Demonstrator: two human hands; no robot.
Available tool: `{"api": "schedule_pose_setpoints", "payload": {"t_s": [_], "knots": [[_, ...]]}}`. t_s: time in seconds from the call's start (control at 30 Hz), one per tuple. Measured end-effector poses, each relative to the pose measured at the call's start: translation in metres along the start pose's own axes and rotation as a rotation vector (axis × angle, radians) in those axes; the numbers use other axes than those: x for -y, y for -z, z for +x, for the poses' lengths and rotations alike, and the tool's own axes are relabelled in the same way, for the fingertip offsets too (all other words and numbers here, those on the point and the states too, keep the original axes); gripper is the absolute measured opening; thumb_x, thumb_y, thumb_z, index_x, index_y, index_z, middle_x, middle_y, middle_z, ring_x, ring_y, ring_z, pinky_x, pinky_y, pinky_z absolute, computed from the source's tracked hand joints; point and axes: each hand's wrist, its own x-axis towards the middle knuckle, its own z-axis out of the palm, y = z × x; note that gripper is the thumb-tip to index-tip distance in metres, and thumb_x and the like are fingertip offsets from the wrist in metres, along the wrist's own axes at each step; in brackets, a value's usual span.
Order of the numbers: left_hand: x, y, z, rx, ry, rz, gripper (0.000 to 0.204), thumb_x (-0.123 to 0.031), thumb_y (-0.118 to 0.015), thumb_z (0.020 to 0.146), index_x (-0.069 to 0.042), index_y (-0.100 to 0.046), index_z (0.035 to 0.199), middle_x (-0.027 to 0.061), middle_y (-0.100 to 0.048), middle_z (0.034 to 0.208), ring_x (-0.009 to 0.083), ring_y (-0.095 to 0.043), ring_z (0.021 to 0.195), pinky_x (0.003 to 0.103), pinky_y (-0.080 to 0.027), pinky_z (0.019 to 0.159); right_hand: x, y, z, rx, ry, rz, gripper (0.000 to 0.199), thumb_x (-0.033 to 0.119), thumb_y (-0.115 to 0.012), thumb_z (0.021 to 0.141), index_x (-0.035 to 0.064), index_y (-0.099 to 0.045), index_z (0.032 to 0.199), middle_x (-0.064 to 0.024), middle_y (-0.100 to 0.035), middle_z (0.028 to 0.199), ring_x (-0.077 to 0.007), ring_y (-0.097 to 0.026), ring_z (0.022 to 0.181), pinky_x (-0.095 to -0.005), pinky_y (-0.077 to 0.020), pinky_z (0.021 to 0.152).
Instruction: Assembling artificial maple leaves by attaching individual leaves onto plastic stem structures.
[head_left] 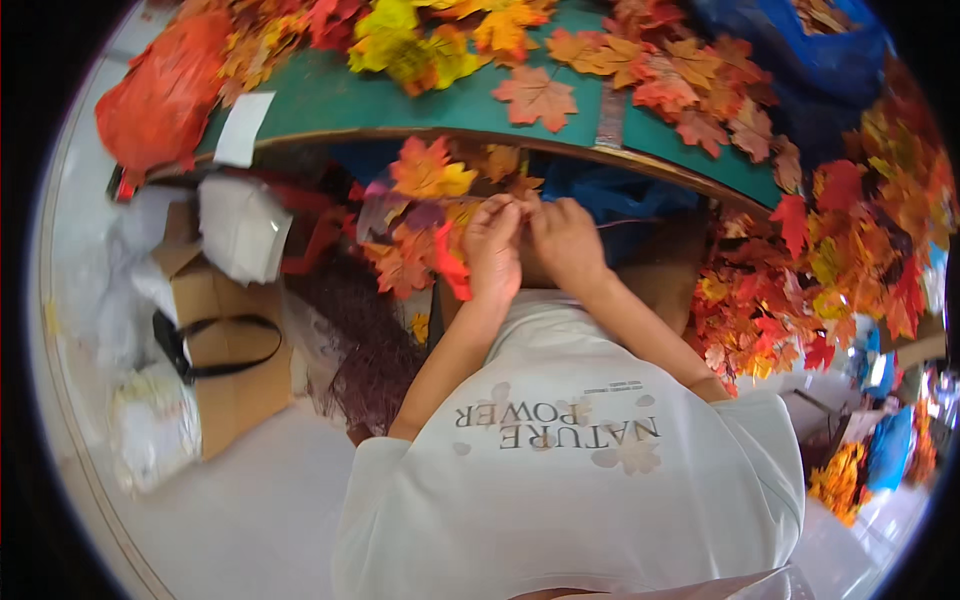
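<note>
My left hand [493, 240] and my right hand [568, 237] meet in front of my chest, just below the table's near edge. Both are closed, thumbs and fingertips pinched close together. A bunch of artificial maple leaves [430, 172], orange, yellow and dark purple, hangs against the left hand and spreads to its left. A red strip [450, 262] dangles beside the left wrist. From the right hand a thin pale strand [625, 222] appears to run out to the right. The exact spot pinched between the fingertips is too small to make out.
Loose artificial leaves [535, 98] lie on the curved green tabletop [330, 95]. An orange-red plastic bag [165, 100] and a blue bag [790, 50] sit at its ends. More leaves [780, 290] heap up at right. A cardboard box [235, 390] with a black strap stands left.
</note>
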Motion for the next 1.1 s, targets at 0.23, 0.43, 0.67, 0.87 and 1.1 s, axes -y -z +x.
{"api": "schedule_pose_setpoints", "payload": {"t_s": [0.23,0.43,0.67,0.87,1.1], "knots": [[-0.018,0.039,0.012,-0.078,0.028,0.022,0.02,-0.005,-0.06,0.086,-0.009,-0.053,0.104,0.0019,-0.055,0.088,0.0116,-0.053,0.074,0.027,-0.049,0.072,-0.008,0.032,-0.006,0.091,0.031,0.448,0.036,0.024,-0.071,0.071,0.0022,-0.06,0.097,-0.0126,-0.06,0.098,-0.0274,-0.057,0.093,-0.0358,-0.0472,0.08],[-0.031,0.064,0.017,-0.046,0.317,-0.265,0.016,-0.004,-0.052,0.09,-0.006,-0.055,0.106,0.0031,-0.055,0.089,0.0111,-0.049,0.071,0.019,-0.045,0.058,-0.089,0.081,0.014,-0.38,-0.186,0.258,0.012,0.011,-0.067,0.076,0.0072,-0.064,0.087,-0.0094,-0.064,0.087,-0.0269,-0.062,0.078,-0.0355,-0.0506,0.065],[-0.027,0.07,0.009,-0.055,0.348,-0.224,0.019,-0.003,-0.052,0.09,-0.006,-0.058,0.107,0.0051,-0.059,0.091,0.0116,-0.051,0.069,0.019,-0.045,0.054,-0.189,0.123,0.022,-0.503,-0.399,0.005,0.014,0.005,-0.061,0.079,0.0039,-0.063,0.092,-0.0115,-0.064,0.089,-0.0297,-0.06,0.083,-0.037,-0.0482,0.072],[-0.027,0.058,0.009,-0.081,0.351,-0.218,0.018,-0.002,-0.053,0.089,-0.006,-0.06,0.105,0.0052,-0.06,0.088,0.0117,-0.052,0.067,0.02,-0.044,0.055,-0.186,0.115,0.065,-0.463,-0.234,-0.017,0.015,0.003,-0.06,0.08,0.0031,-0.064,0.094,-0.0123,-0.064,0.09,-0.0291,-0.062,0.085,-0.0349,-0.0487,0.073],[-0.034,0.067,0.002,-0.115,0.35,-0.207,0.018,-0.002,-0.053,0.089,-0.005,-0.059,0.105,0.0045,-0.06,0.086,0.0112,-0.051,0.067,0.021,-0.044,0.056,-0.201,0.091,0.114,-0.186,-0.166,0.125,0.02,0.005,-0.058,0.079,0.005,-0.064,0.099,-0.0136,-0.062,0.093,-0.0314,-0.058,0.091,-0.0391,-0.0482,0.075]]}}
